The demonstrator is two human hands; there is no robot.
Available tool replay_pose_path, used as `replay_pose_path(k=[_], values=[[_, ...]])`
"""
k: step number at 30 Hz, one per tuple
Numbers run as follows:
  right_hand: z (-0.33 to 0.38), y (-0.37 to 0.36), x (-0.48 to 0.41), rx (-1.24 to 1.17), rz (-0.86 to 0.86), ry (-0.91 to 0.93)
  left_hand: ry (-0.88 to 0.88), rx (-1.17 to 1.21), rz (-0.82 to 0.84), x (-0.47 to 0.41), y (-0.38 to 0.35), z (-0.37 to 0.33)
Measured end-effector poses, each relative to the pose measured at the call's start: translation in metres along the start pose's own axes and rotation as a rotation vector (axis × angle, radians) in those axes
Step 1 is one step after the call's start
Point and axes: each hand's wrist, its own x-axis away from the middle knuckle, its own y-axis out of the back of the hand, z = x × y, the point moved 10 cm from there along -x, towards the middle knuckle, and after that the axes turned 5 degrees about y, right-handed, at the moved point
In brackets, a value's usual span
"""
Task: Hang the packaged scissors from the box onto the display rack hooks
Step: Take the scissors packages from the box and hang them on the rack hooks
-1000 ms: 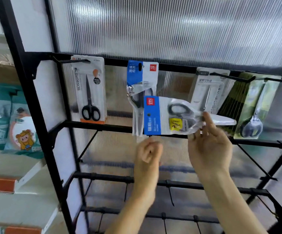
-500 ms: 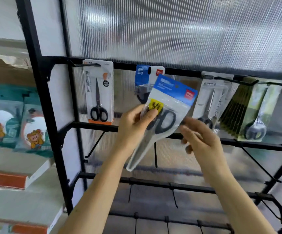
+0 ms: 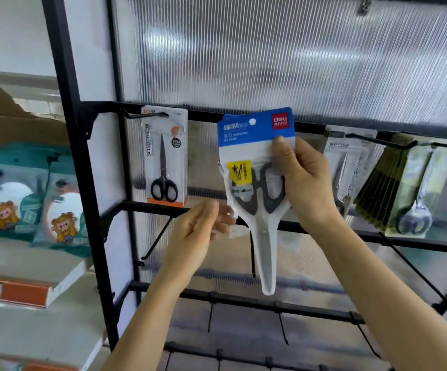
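Observation:
A packaged pair of grey-handled scissors [image 3: 254,188] with a blue header card is held upright in front of the black display rack [image 3: 83,183], blades pointing down. My right hand [image 3: 302,180] grips the pack by its right side, thumb on the card. My left hand [image 3: 201,223] hovers just left of the pack's lower edge, fingers loosely apart and blurred, holding nothing. The pack's hang hole sits level with the top bar and covers whatever hangs behind it there. No box is in view.
Black-handled scissors packs [image 3: 163,162] hang on a left hook. More scissors packs [image 3: 348,167] and a stack of green packs [image 3: 404,191] hang to the right. Bare hooks [image 3: 158,236] jut from lower bars. Cartoon-printed packs [image 3: 29,199] fill the left shelf.
The pack went from sideways to tilted to upright and rose toward the top bar. My right hand took it over; my left hand let go and dropped below it.

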Motion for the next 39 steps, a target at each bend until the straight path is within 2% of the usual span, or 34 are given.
replay_pose_path(k=[5,19,34,39], values=[[-0.002,-0.01,-0.015,-0.018,-0.023,-0.022,0.068,0.013,-0.065,0.005,0.017,0.015],[-0.028,-0.006,-0.01,-0.174,-0.104,-0.158,0.064,-0.004,-0.071,0.003,0.023,0.02],[-0.031,-0.007,-0.011,-0.156,-0.141,-0.154,0.068,0.02,-0.038,0.003,0.025,0.023],[-0.044,-0.009,-0.016,-0.12,-0.118,-0.2,0.059,-0.052,-0.031,0.003,0.024,0.026]])
